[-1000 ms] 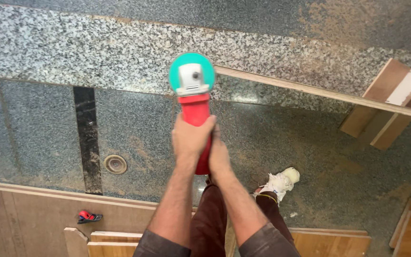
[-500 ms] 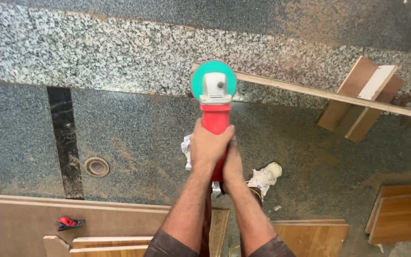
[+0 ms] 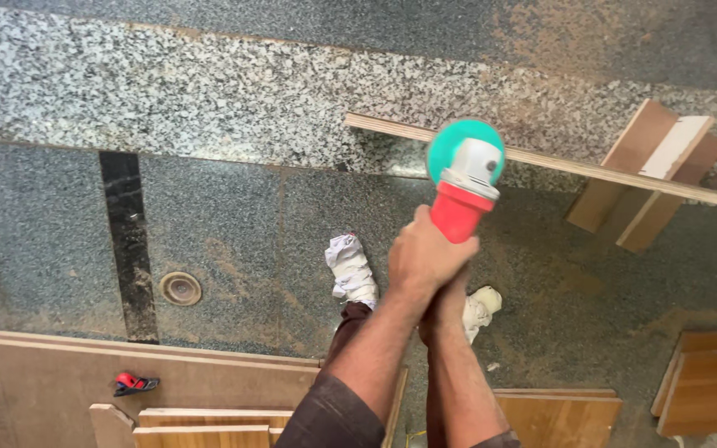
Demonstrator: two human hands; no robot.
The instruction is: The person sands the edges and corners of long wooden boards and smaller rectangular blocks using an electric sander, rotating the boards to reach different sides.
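Both my hands grip the red handle of an angle grinder (image 3: 463,184) held out in front of me, over the granite floor. My left hand (image 3: 426,257) wraps the handle on top; my right hand (image 3: 450,300) clasps it just below, partly hidden behind the left. The grinder's grey head and round green disc point away from me, close to a long thin wooden strip (image 3: 558,164) that runs across the floor. My two white shoes (image 3: 352,267) show beneath my arms.
Wooden boards (image 3: 642,176) lie stacked under the strip at the right. More boards (image 3: 35,382) lie along the bottom, with a small red tool (image 3: 133,383) on one. A round floor drain (image 3: 181,288) and a dark floor stripe (image 3: 129,241) are at the left.
The view has shifted, so the grinder and my hands sit further right in the frame. The disc has come closer to the wooden strip. My grip has stayed the same.
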